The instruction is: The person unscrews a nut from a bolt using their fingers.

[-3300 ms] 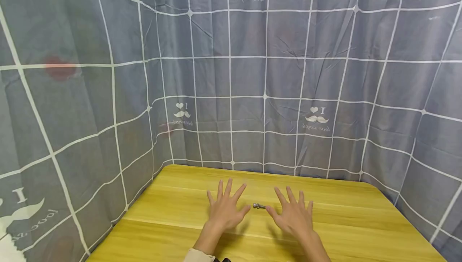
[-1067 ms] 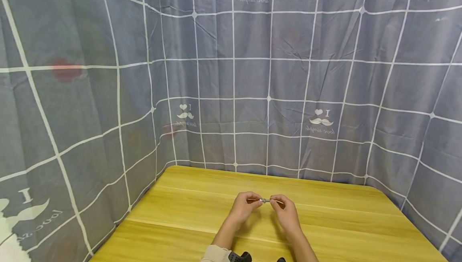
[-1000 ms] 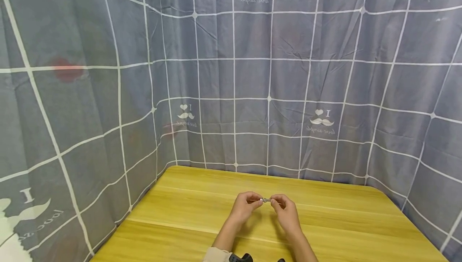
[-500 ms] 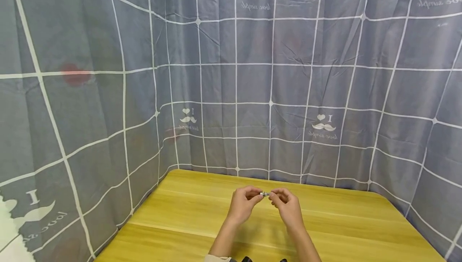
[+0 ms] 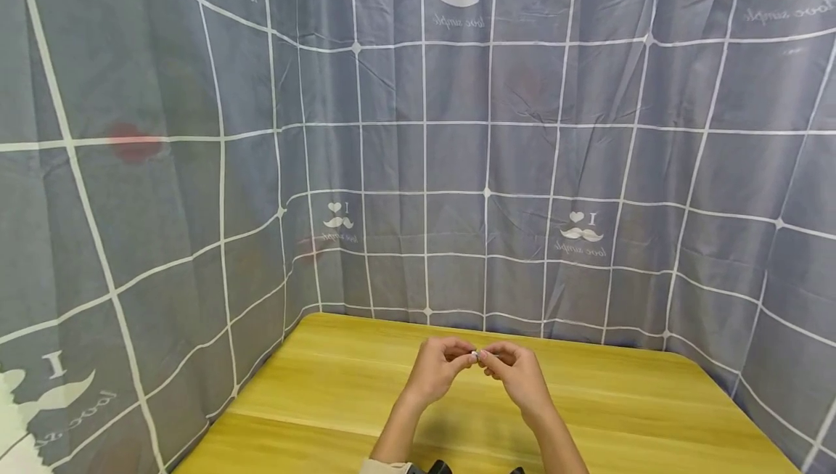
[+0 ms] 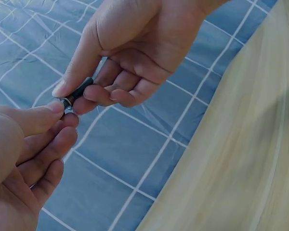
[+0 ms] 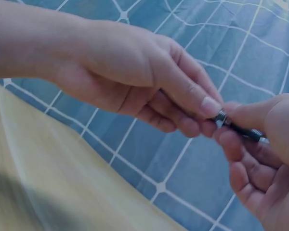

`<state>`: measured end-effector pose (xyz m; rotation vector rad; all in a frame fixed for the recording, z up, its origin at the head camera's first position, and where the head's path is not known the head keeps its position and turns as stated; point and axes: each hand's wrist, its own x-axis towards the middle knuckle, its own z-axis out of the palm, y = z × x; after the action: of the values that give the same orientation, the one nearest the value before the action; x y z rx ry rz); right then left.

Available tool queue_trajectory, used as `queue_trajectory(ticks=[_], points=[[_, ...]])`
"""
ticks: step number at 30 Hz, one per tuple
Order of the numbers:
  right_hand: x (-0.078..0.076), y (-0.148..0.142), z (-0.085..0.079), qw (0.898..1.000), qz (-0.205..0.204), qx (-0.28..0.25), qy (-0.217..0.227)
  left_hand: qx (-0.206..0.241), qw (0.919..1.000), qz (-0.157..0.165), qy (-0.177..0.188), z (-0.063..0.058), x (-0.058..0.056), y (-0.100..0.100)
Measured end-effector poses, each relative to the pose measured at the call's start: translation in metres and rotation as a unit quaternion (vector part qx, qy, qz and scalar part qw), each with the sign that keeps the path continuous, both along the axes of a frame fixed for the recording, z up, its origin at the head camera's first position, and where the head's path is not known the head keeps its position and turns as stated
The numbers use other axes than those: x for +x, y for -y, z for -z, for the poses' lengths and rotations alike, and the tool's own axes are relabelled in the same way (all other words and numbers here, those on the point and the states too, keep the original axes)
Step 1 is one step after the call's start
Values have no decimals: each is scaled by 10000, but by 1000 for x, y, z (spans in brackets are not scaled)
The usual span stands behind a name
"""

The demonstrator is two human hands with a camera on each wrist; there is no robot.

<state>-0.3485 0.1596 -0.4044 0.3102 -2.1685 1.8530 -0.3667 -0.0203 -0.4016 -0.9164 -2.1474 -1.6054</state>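
A small metal bolt [image 6: 80, 89] with a dark threaded shank is held between both hands, above the table. In the head view my left hand [image 5: 434, 370] pinches its left end between thumb and fingertips. From the other side my right hand [image 5: 519, 376] pinches it too, thumb and fingertips right against those of the left. A shiny ring-like part, looking like a nut [image 7: 221, 117], shows where the fingertips meet. The shank's free end sticks out past the right thumb in the right wrist view. The bolt's head is hidden under the left fingertips.
A yellow wood-grain table [image 5: 313, 387] lies below the hands. A grey curtain [image 5: 451, 162] with white grid lines surrounds it at the back and sides. Black straps or devices [image 5: 439, 467] show near the wrists at the bottom edge.
The bolt lay on the table between spread hands; both hands then picked it up and raised it. Most recently the right fingertips have moved left along the bolt, up to the left fingertips.
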Motion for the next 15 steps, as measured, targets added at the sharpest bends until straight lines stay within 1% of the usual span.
queue_trajectory(ticks=[3, 7, 10, 13, 15], points=[[4, -3, 0, 9997, -193, 125, -127, -64, 10000, -8, 17, 3, 1, 0], [6, -3, -4, 9990, -344, 243, -159, -31, 9997, -148, -212, 0, 1, 0], [5, -1, -7, 9994, -272, 201, -46, 30, 9992, -196, -352, -3, 1, -1], [6, -1, -9, 9999, -119, 33, 73, 52, 9992, -187, -354, -5, 1, -2], [6, -1, -11, 10000, -48, -38, 46, 66, 9992, -197, -352, -7, 0, -3]])
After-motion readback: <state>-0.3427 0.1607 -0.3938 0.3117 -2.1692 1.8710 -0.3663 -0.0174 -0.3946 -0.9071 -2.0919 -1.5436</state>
